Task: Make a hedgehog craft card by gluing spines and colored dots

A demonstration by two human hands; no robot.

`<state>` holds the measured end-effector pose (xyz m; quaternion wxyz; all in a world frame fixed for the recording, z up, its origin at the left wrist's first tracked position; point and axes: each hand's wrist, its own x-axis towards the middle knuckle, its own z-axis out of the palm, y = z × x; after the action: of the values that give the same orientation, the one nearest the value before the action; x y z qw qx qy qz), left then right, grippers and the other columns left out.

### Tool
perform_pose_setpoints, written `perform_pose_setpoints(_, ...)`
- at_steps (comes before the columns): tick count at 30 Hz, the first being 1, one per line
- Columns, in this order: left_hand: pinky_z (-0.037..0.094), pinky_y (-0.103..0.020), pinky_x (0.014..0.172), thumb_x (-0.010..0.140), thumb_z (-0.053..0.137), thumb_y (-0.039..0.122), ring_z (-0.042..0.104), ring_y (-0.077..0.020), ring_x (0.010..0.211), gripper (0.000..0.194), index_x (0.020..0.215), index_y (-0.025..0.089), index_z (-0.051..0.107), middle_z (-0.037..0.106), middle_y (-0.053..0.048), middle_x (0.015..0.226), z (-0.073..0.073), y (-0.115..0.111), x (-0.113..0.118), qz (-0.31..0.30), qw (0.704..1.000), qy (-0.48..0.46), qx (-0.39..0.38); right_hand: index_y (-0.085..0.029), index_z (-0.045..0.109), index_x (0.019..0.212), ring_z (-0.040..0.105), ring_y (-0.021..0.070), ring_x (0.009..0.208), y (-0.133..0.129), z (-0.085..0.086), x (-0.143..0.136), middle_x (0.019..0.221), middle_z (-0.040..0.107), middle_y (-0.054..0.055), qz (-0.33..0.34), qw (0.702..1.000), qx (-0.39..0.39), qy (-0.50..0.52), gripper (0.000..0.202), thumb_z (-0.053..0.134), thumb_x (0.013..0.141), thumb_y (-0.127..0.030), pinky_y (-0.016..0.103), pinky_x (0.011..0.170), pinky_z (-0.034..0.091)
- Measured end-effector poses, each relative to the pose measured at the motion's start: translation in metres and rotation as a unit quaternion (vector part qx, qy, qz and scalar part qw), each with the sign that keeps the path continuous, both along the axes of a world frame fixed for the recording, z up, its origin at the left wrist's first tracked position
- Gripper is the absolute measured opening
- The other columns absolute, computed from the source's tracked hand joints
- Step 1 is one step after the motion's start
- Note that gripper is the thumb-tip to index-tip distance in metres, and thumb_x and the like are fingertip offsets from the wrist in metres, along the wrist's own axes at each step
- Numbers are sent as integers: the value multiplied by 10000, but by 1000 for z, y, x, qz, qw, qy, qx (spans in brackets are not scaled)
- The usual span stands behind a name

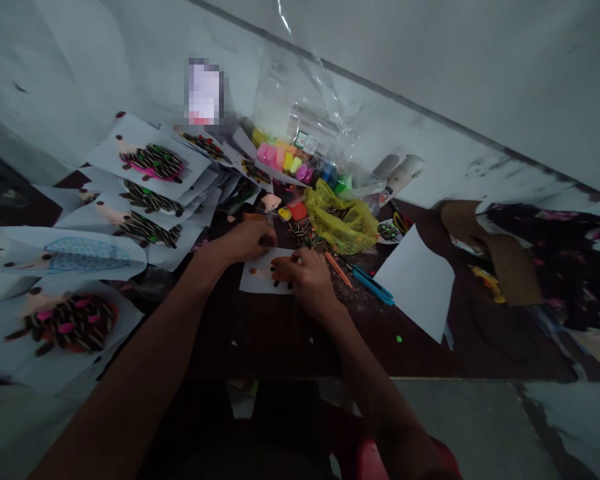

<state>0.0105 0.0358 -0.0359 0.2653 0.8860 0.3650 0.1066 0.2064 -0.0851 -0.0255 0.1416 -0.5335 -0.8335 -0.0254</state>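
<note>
A small white sheet of paper [253, 283] lies on the dark table in front of me, bearing a pale hedgehog face with dark dots. My right hand [313, 277] is closed over its right part, thumb and fingers pressed around a piece of orange-brown modelling clay [280, 268]. At the sheet's upper left edge rests my left hand [247, 240], its fingers bent together; whatever they may hold is hidden. Just behind that hand sits another orange-brown piece [253, 217]. Loose striped sunflower seeds [305, 235] are scattered beyond my fingers.
Finished seed hedgehogs on paper [150, 161] are stacked at left. A yellow plastic bag [340, 217] with seeds and a clear bag of coloured clay [290, 160] stand behind. Blue scissors [373, 285], an orange stick [339, 270] and a blank sheet [415, 283] lie right.
</note>
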Motion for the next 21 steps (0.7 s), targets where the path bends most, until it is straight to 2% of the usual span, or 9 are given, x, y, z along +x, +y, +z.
perform_pose_setpoints(4,519,-302,810,760,585,111,688,-216,874,298,969,171,788,770,-67,937,-1,1,0,-7,1000,-12,-10,-299,772,1177,484,205,879,-2,2,-3,990,641,76,14,1000,-7,-13,300,517,1030,-243,333,769,305)
perform_pose_setpoints(10,515,-299,801,767,602,111,679,-208,856,272,957,168,787,766,-68,926,-1,1,-1,0,1000,-20,-21,-301,780,1163,495,203,876,0,2,1,1007,632,76,-31,999,-11,16,364,508,992,-131,325,767,307)
perform_pose_setpoints(16,506,-285,786,756,603,99,679,-204,850,275,946,175,786,765,-58,910,-2,1,-1,-8,999,-25,-19,-321,760,1197,478,226,926,-3,2,1,1014,611,84,-19,999,3,-29,300,526,1030,-234,339,783,300)
perform_pose_setpoints(21,510,-291,783,753,594,99,684,-211,849,284,945,171,789,767,-64,913,0,0,-1,-6,999,-28,-21,-300,765,1181,482,219,907,-3,0,-1,985,597,82,-31,999,6,-29,304,536,1016,-187,340,787,309)
